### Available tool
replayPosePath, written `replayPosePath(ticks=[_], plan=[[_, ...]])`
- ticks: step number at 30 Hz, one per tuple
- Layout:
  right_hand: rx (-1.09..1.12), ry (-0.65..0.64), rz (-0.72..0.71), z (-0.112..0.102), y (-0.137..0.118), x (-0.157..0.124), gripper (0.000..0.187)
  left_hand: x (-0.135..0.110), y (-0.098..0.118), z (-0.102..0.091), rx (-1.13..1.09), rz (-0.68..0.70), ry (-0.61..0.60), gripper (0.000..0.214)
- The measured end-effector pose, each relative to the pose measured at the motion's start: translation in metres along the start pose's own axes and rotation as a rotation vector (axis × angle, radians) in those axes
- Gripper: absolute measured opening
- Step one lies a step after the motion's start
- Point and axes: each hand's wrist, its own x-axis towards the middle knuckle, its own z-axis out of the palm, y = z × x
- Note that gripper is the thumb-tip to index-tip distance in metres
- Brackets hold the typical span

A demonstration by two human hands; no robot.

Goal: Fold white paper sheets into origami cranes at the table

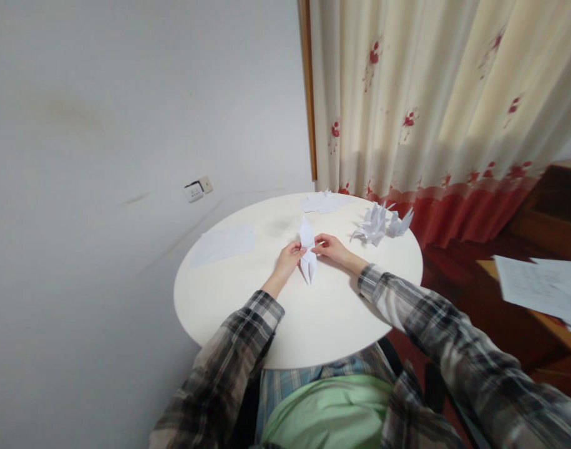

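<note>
Plainly, the folded white paper [307,237] tapers at both ends.

Soft light, blurry stretched edges

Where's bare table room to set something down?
Largest: the near part of the white table, between left sleeve and right sleeve, short of the folded paper. Another lies between left sleeve, flat sheet and left rim. Crowded: the right far side, under folded pieces, and the centre, where left hand and right hand hold the folded paper.
</note>
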Motion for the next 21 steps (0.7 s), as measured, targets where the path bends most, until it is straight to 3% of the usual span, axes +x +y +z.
replayPosePath(ticks=[7,15,21], plan=[[0.107,-0.062,0.123,0.0026,-0.001,-0.0031,0.026,-0.0001,0.0002,0.0001,-0.005,-0.023,-0.001,0.021],[0.069,-0.009,0.027,0.0009,0.0026,-0.0013,0.025,-0.001,0.0033,0.0008,-0.015,-0.061,-0.096,0.026],[0.029,-0.008,0.004,-0.0008,0.0024,0.0,0.026,0.0017,-0.0019,-0.0014,-0.03,-0.031,-0.093,0.031]])
